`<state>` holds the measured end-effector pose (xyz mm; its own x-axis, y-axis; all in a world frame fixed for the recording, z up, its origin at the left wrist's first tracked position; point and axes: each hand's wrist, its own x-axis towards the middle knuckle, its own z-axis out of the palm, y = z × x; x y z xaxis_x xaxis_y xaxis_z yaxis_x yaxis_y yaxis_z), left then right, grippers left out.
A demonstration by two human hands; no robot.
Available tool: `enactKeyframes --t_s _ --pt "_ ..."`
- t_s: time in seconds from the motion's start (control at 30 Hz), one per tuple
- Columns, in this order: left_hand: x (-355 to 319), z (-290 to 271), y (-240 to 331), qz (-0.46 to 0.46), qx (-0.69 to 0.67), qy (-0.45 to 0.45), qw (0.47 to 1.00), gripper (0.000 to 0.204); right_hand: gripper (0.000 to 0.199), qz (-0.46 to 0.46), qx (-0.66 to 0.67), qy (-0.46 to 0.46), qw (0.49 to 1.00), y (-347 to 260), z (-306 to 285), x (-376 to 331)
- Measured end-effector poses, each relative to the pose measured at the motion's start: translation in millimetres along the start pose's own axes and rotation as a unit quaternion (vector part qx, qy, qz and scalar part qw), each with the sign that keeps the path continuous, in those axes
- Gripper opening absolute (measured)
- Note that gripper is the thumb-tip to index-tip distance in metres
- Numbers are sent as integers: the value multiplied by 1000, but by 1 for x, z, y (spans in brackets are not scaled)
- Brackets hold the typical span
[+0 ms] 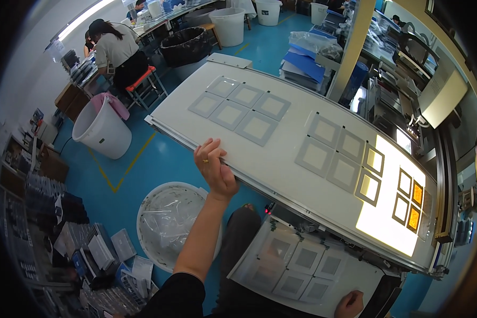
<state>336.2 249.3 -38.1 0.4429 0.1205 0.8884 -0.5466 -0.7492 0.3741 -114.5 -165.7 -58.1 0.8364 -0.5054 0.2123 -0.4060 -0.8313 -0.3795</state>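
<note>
My left hand [215, 167] is at the near left edge of a long white table surface [286, 90], its fingers loosely bent and apart, a ring on one of them. It holds nothing that I can see. On that surface lie sheets with grey square frames: one sheet [239, 110] at the left, another [338, 151] at the middle right. Brightly lit frames [409, 199], two with orange centres, lie at the right end. My right hand [350, 305] is curled at the lower edge, over a lower white shelf; its fingers are mostly hidden. Beside it lies a clear sheet of grey squares [294, 262].
A white bin [143, 233] with clear plastic film stands below my left forearm. Another white bin [103, 132] stands farther left. Boxes and stacked trays [98, 252] fill the lower left. A person [116, 50] sits at the far left. A yellow post [353, 50] rises behind the table.
</note>
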Motion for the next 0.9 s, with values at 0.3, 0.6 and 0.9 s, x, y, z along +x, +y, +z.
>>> enactKeyframes --t_s 0.3,0.6,0.9 --pt "-1 3 -1 0 7 -1 1000 37 17 -2 -12 -1 1000 4 3 0" --pt "1 2 3 1 5 9 1000 35 16 -25 -13 21 999 4 1 1" --pt "0 1 5 12 6 6 1000 36 17 -49 4 78 996 6 3 2"
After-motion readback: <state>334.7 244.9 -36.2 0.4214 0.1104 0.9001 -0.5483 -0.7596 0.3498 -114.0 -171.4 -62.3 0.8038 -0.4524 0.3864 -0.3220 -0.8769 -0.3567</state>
